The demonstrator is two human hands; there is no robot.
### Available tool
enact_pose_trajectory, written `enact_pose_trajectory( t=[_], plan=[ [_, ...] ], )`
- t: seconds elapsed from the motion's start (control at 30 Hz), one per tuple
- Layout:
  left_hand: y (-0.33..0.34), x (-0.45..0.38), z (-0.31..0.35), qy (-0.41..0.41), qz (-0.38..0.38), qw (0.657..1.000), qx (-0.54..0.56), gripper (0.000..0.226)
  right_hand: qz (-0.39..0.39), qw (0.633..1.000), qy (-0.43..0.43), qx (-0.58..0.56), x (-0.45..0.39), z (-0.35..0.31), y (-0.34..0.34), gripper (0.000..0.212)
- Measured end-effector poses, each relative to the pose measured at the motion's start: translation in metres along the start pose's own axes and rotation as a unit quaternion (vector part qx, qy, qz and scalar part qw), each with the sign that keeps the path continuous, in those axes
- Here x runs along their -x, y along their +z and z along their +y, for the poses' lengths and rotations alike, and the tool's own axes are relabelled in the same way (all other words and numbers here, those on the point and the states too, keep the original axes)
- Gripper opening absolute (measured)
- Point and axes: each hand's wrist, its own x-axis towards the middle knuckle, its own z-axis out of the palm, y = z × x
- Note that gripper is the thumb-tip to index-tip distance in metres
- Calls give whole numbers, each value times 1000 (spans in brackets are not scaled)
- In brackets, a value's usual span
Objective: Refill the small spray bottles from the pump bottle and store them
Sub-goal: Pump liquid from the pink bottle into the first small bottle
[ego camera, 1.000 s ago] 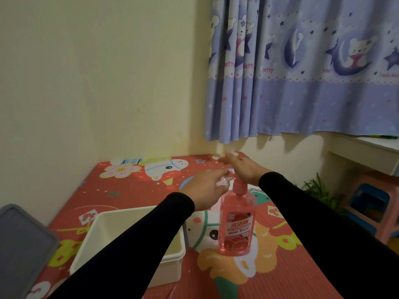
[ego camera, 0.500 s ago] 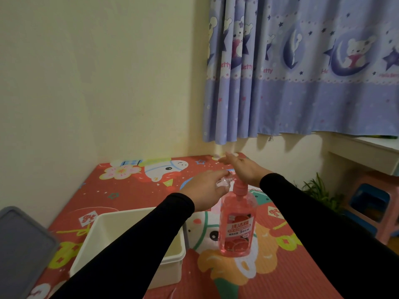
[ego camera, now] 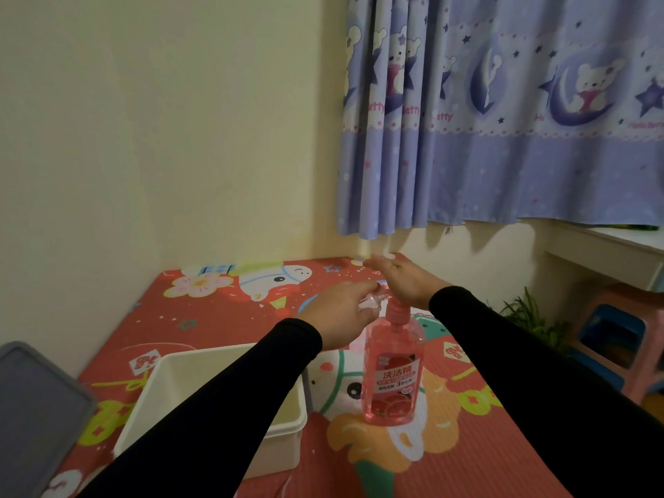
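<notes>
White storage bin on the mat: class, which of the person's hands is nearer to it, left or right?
Left. The left hand, gripping a small clear spray bottle, is just beyond the white bin's far rim. The right hand presses the pump bottle top, farther right.

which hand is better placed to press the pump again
Right. The right hand lies flat atop the pink pump bottle's pump head, fingers straight. The left hand grips the small clear spray bottle beside the nozzle, so it is occupied.
</notes>
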Motion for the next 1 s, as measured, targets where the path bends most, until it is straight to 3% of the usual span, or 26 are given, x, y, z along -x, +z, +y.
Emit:
enact_pose_trajectory(
  t=[0.17, 0.33, 0.63, 0.87, 1.0],
  plan=[
    [4, 3, -2, -19, -11, 1000, -5, 37, -19, 998, 15, 66, 1, 0, 6, 53],
    [-4, -1, 0, -11, -8, 1000, 7, 38, 9, 1000, 8, -13, -1, -3, -6, 59],
    [6, 2, -3, -21, -9, 1000, -7, 41, -13, 1000, 1, 9, -2, 5, 8, 51],
    [-6, -1, 0, -13, 2, 1000, 11, 46, 7, 997, 12, -79, -6, 2, -7, 62],
    [0, -1, -2, -12, 6, 1000, 9, 45, 7, 998, 10, -68, -7, 5, 2, 61]
  ],
)
